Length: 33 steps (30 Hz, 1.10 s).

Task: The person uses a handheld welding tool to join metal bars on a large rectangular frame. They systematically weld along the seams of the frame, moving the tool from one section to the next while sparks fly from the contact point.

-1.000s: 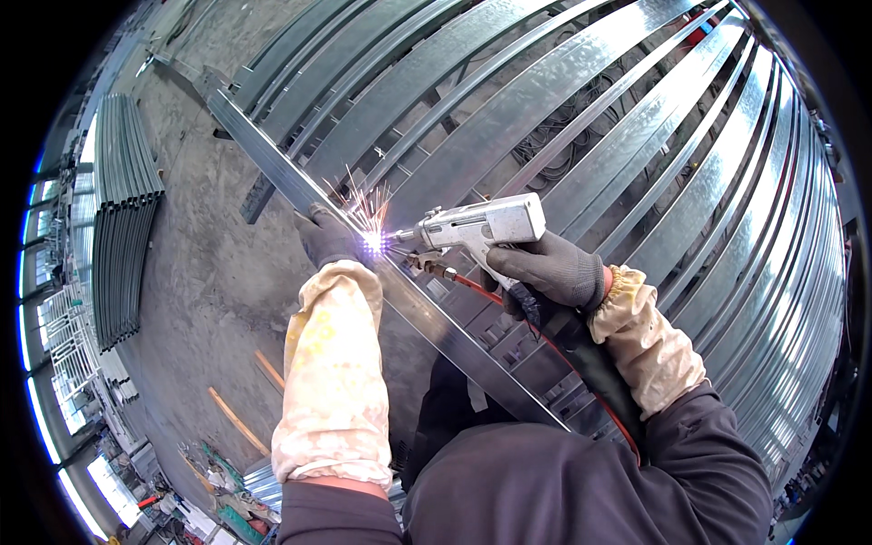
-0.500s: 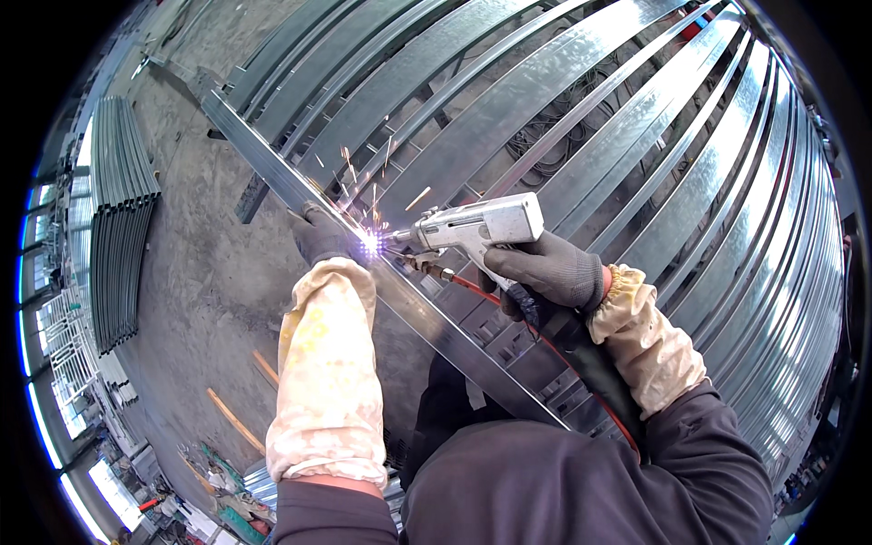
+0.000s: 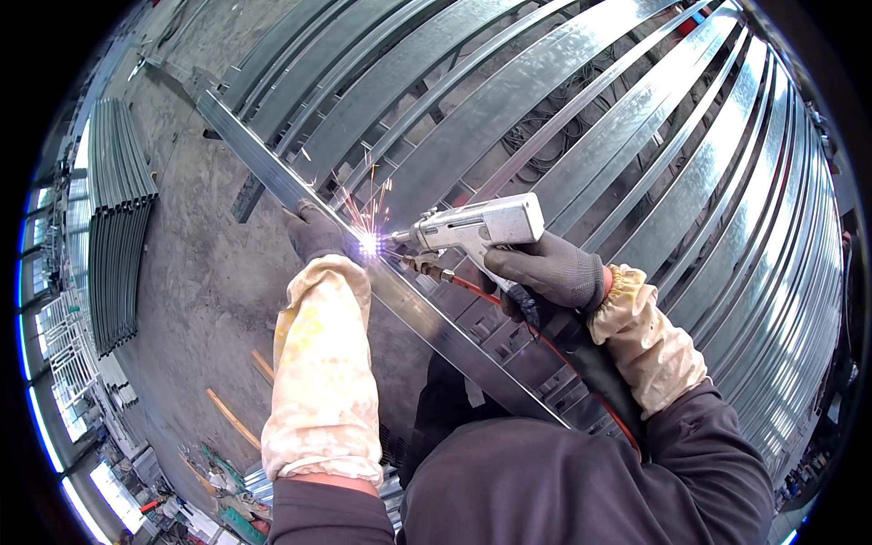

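Right hand [image 3: 549, 270], gloved, wrapped tight around grip of grey welding gun [image 3: 477, 227]; nozzle at bright arc with sparks [image 3: 368, 243]. Left hand [image 3: 315, 232], gloved, pressed flat on galvanized steel bar [image 3: 427, 322] just beside arc. Behind: galvanized frame rails [image 3: 636, 154]. Far left: stacked steel bars [image 3: 113, 218] on the floor.

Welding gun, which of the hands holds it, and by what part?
The right hand grips the welding gun by its handle; the left hand rests on the steel bar.
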Available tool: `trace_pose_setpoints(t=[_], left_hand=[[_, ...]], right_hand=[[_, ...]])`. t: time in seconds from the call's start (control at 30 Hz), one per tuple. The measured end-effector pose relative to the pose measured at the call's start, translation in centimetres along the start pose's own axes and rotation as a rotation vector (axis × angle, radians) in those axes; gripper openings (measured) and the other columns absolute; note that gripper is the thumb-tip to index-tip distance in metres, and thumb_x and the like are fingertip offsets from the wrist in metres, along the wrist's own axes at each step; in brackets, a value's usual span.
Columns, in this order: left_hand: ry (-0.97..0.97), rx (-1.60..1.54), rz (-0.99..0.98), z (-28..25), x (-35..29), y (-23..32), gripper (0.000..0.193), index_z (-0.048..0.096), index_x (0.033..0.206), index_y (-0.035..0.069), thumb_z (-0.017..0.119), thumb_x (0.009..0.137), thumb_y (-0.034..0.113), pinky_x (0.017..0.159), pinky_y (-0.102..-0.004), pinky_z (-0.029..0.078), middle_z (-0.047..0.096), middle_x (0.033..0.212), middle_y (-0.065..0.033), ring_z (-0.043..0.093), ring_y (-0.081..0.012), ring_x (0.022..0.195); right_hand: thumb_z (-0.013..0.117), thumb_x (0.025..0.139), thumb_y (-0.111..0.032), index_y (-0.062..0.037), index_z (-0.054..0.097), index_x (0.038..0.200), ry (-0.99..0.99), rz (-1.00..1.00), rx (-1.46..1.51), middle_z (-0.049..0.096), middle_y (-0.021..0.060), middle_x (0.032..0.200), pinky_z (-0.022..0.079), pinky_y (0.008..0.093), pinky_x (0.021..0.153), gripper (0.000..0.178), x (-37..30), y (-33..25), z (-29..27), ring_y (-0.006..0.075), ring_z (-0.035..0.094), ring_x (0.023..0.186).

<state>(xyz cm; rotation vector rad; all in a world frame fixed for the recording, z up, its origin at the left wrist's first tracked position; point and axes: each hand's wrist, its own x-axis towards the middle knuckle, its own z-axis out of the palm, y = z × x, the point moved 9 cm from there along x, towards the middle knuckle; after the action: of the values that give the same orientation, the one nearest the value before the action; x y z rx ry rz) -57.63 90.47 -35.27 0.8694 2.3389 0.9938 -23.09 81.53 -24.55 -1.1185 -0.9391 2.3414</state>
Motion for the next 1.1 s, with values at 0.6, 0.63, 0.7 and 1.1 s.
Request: trace_pose_setpoints(t=[0.6, 0.63, 0.7, 1.1], left_hand=[[-0.008, 0.048, -0.013, -0.5, -1.3, 1.5, 0.058, 0.030, 0.150, -0.002, 0.035, 0.105, 0.034, 0.109, -0.0429, 0.041, 0.044, 0.146, -0.0300, 0.049, -0.0420, 0.132], [-0.011, 0.031, 0.004, -0.7, -0.5, 0.7, 0.057, 0.031, 0.149, -0.003, 0.036, 0.105, 0.034, 0.108, -0.0430, 0.041, 0.045, 0.146, -0.0305, 0.049, -0.0422, 0.131], [-0.048, 0.039, 0.024, -0.7, -0.6, 1.1, 0.057, 0.035, 0.146, -0.006, 0.037, 0.105, 0.033, 0.107, -0.0434, 0.043, 0.047, 0.142, -0.0318, 0.051, -0.0432, 0.129], [-0.017, -0.044, -0.011, -0.2, -0.3, 0.3, 0.058, 0.034, 0.148, -0.003, 0.037, 0.105, 0.035, 0.107, -0.0435, 0.043, 0.049, 0.142, -0.0308, 0.052, -0.0422, 0.128]], right_hand=[[0.064, 0.097, -0.036, 0.0024, 0.052, 0.131, 0.020, 0.008, -0.006, 0.059, 0.0038, 0.090, 0.051, 0.0247, 0.054, 0.052, -0.9, 0.4, 0.0, 0.0100, 0.062, 0.062], [0.064, 0.097, -0.036, 0.0023, 0.052, 0.131, 0.012, 0.012, -0.005, 0.059, 0.0039, 0.090, 0.051, 0.0246, 0.054, 0.052, -0.9, 0.5, 0.2, 0.0100, 0.062, 0.062], [0.064, 0.097, -0.036, 0.0022, 0.053, 0.130, 0.014, 0.022, -0.005, 0.060, 0.0041, 0.091, 0.051, 0.0246, 0.054, 0.052, -1.0, 0.6, 0.1, 0.0099, 0.062, 0.063], [0.063, 0.098, -0.031, 0.0024, 0.050, 0.135, 0.008, 0.013, -0.021, 0.060, 0.0060, 0.106, 0.054, 0.0274, 0.066, 0.052, -1.4, 1.3, -0.4, 0.0109, 0.060, 0.086]])
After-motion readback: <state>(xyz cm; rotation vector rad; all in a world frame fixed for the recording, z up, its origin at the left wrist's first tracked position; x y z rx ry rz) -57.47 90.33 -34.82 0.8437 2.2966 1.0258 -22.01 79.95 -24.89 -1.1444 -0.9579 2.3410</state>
